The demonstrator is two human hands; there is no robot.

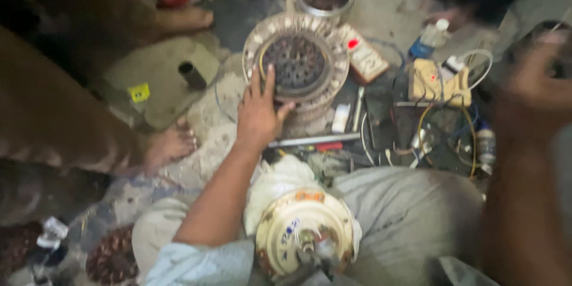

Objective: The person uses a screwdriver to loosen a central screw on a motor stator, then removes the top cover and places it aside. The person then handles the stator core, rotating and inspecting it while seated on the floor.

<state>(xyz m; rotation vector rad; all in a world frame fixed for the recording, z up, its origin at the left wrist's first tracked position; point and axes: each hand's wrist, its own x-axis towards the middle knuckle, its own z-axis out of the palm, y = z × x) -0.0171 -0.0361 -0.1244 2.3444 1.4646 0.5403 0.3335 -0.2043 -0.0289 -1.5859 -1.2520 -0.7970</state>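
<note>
cream motor housing in lap, left hand on round stator

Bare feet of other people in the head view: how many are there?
3. One foot lies left of the person's left hand, one foot at upper left beside the grey mat, one blurred foot at top right. Others may be hidden.

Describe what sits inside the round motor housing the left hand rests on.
Inside the round motor housing sits a dark ring of copper windings edged by yellow wire. The left hand covers its near rim; blur hides finer detail.
</note>
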